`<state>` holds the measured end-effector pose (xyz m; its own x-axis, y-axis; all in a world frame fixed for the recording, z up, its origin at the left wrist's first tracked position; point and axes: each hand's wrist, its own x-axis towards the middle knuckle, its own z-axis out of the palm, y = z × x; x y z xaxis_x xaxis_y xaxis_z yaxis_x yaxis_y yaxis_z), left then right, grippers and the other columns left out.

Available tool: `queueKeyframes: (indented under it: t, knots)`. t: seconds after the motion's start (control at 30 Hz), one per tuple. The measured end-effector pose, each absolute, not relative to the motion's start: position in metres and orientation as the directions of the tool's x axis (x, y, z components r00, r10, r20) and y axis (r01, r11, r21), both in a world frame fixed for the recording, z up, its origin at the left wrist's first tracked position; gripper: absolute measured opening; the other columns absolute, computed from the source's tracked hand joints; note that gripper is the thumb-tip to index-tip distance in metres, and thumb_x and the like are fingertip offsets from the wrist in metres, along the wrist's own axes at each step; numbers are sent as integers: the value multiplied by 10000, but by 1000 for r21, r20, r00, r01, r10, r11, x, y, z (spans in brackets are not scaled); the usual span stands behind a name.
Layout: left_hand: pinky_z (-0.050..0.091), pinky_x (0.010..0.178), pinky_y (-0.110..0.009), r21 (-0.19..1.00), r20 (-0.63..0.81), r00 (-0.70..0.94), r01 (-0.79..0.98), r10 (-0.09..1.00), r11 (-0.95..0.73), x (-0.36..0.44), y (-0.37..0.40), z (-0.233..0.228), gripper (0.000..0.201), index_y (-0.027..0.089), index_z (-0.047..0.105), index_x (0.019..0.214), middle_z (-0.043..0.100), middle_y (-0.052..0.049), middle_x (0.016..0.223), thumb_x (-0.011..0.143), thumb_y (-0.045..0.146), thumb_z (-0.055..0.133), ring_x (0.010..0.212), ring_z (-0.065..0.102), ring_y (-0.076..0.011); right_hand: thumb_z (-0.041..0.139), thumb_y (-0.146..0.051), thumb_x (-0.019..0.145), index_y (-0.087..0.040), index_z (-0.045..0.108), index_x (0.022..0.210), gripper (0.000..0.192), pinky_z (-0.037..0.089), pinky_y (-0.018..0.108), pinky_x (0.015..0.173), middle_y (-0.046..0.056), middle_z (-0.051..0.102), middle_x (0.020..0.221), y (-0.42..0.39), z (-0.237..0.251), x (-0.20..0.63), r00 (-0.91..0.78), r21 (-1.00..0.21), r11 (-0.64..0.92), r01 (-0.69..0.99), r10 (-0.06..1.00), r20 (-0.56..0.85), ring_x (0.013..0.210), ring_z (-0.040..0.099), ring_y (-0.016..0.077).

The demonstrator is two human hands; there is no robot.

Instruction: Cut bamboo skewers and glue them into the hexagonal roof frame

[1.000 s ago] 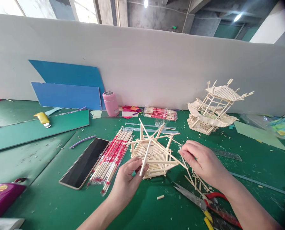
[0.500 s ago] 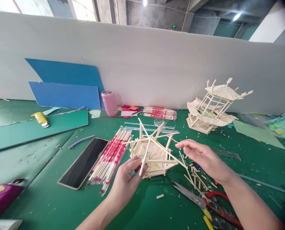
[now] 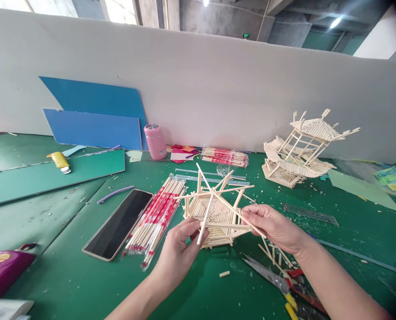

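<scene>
A small wooden-stick model (image 3: 214,210) stands on the green table, with a hexagonal base, short posts and sticks crossing in a star on top. My left hand (image 3: 181,242) pinches a wooden stick (image 3: 227,226) at its left end, at the model's front edge, by the tip of a star stick. At the right end of that front stick, my right hand (image 3: 269,224) has its fingers closed, beside another star stick's tip. Its fingertips partly hide the stick ends there. Wooden stick offcuts (image 3: 276,255) lie below my right hand, near scissors (image 3: 267,272).
A finished-looking stick pavilion (image 3: 298,153) stands at the back right. To the left lie packaged sticks (image 3: 156,218), a phone (image 3: 118,224) and a yellow glue tube (image 3: 58,162). A pink canister (image 3: 155,142) stands by the white partition (image 3: 198,89). A clear ruler (image 3: 310,214) lies right.
My right hand has moved left and down to the model, and its fingers have closed at the front stick's right end. My left hand keeps its hold. The view has shifted slightly.
</scene>
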<state>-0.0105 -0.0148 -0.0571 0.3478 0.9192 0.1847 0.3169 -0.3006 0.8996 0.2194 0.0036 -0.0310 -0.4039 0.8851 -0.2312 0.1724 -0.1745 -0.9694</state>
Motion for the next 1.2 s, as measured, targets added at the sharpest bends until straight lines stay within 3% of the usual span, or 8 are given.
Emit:
queueKeyframes:
  t: [0.27, 0.37, 0.53, 0.67, 0.77, 0.87, 1.0, 1.2]
  knots:
    - [366, 567, -239, 896, 196, 330, 321, 923, -305, -11, -16, -58, 250, 155, 580, 654, 514, -16, 646, 865, 244, 480, 616, 459, -144, 506, -431, 852, -183, 438, 635, 337, 242, 237, 557, -57, 311, 639, -1, -31, 209, -316, -984, -84, 155, 940, -130, 598, 265, 96]
    - [368, 572, -237, 896, 202, 327, 319, 923, -308, -11, -17, -60, 238, 157, 589, 671, 520, -17, 654, 865, 241, 480, 623, 460, -145, 461, -452, 867, -194, 414, 631, 353, 243, 238, 511, -56, 302, 617, -3, -33, 213, -274, -990, -99, 96, 954, -122, 556, 250, 98]
    - [382, 583, -241, 899, 203, 324, 313, 924, -307, -12, -18, -59, 224, 154, 615, 702, 551, -27, 679, 863, 238, 485, 639, 481, -150, 360, -479, 886, -221, 281, 620, 379, 258, 233, 477, -60, 219, 635, -3, -21, 246, -85, -998, -37, -52, 996, -33, 538, 221, 109]
    - [399, 585, -247, 900, 208, 314, 309, 926, -307, -11, -17, -59, 219, 152, 631, 696, 574, -32, 680, 851, 236, 501, 638, 500, -152, 258, -485, 902, -217, 162, 610, 408, 235, 227, 453, -68, 104, 648, -5, -12, 277, 107, -992, 115, -46, 988, 110, 519, 157, 120]
    - [424, 600, -255, 903, 215, 296, 302, 931, -305, -11, -17, -63, 174, 156, 646, 749, 593, -35, 702, 838, 235, 520, 657, 528, -159, 396, -442, 881, -225, 324, 606, 357, 304, 241, 490, -53, 251, 617, -13, -18, 281, 101, -989, 112, 92, 987, 121, 544, 283, 121]
    - [455, 651, -281, 907, 232, 249, 293, 940, -302, -12, -18, -68, 173, 156, 623, 953, 610, -52, 786, 817, 236, 549, 710, 560, -173, 625, -320, 777, -244, 584, 836, 105, 387, 279, 639, 3, 492, 789, -23, -26, 268, -9, -960, 41, 277, 999, 40, 715, 451, 151]
    - [469, 707, -304, 909, 285, 219, 249, 933, -335, -15, -19, -68, 304, 181, 570, 1095, 613, -72, 900, 795, 225, 587, 788, 575, -186, 639, -289, 770, -301, 603, 1044, 277, 427, 272, 682, 20, 534, 980, -30, -30, 245, -229, -850, 171, 498, 972, 61, 745, 493, 139]
    - [471, 646, -269, 926, 262, 230, 214, 937, -311, -17, -14, -63, 178, 190, 642, 973, 629, -46, 822, 806, 194, 579, 722, 559, -162, 585, -270, 816, -233, 665, 840, 91, 446, 253, 586, 28, 583, 792, -22, -40, 231, -295, -835, 350, 424, 926, 238, 702, 547, 145]
